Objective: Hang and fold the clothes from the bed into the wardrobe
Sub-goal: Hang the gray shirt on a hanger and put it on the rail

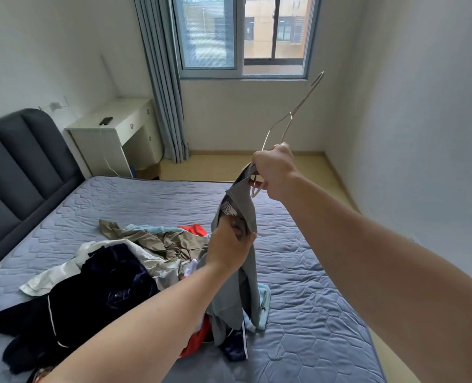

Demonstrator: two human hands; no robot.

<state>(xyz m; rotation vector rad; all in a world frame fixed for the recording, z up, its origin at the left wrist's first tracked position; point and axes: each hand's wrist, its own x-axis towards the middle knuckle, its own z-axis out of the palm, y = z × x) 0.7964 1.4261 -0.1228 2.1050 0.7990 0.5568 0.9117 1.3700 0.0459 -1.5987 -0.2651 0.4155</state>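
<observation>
One bed point(146, 205) carries one tangled pile of clothes point(113, 277), its pieces too overlapped to count. One grey top point(229, 305) hangs lifted above the pile, its hem trailing into it. One wire hanger point(293, 114) tilts up to the right. The step looks like threading the hanger into the top's neck. The right hand point(275, 172) curls round the hanger's frame and bunched collar; the left hand point(228, 248) grips cloth by the label. Next, the shoulders need spreading over the wire.
</observation>
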